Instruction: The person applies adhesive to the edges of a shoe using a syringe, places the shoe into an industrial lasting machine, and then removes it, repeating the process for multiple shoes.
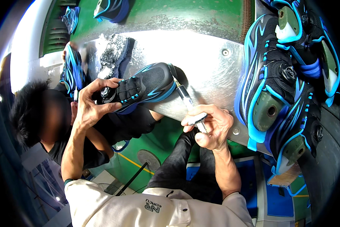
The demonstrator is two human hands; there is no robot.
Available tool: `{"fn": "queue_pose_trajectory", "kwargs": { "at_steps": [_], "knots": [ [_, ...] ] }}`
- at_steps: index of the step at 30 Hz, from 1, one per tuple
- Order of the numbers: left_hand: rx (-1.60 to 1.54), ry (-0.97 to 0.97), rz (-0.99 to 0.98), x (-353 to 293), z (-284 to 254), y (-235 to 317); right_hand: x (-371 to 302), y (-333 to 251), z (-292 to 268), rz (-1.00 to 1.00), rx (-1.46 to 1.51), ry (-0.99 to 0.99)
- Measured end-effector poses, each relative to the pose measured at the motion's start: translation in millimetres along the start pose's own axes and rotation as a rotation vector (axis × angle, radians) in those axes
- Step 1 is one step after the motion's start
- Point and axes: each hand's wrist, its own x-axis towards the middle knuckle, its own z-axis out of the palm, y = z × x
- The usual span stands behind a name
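Observation:
My left hand (pixel 87 104) grips a black sports shoe (pixel 151 84) with blue trim around its heel and dial-lace end, thumb on one side and fingers on the other. The shoe is held over the metal tabletop (pixel 211 60), its toe pointing right. A syringe (pixel 184 95) with a dark barrel and thin needle sits in my right hand (pixel 213 126), fingers around its flange and thumb by the plunger end. Its needle tip is at the edge of the shoe's toe, where upper and sole meet; whether it touches cannot be made out.
Several similar shoes (pixel 268 79) with green lasts inside are piled at the right. A ragged grey-white block (pixel 111 55) lies behind my shoe. At the left, a co-worker sits close by, near another shoe (pixel 72 70). A green belt (pixel 185 17) carrying shoes runs along the back.

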Motion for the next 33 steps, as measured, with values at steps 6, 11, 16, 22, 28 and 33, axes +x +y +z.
{"fn": "queue_pose_trajectory", "kwargs": {
  "at_steps": [6, 11, 16, 22, 28, 33],
  "knots": [
    [-0.008, -0.001, -0.002, 2, -2, 5, -4, -3, -1, 0.031, 0.011, 0.045],
    [0.022, 0.017, 0.09, 6, 4, 9, -4, -3, -4, 0.026, -0.005, 0.053],
    [0.013, -0.033, 0.023, 3, -6, 0, 3, -12, 1, -0.093, 0.203, 0.082],
    [0.028, -0.049, 0.027, 4, -3, 2, 53, -10, 19, -0.221, -0.402, 0.065],
    [0.079, -0.025, 0.147, 2, -2, -3, 77, -5, 17, -0.112, -0.42, -0.02],
    [-0.008, -0.016, 0.133, 3, -2, -8, 83, -2, 18, -0.087, -0.477, -0.034]
  ]
}}
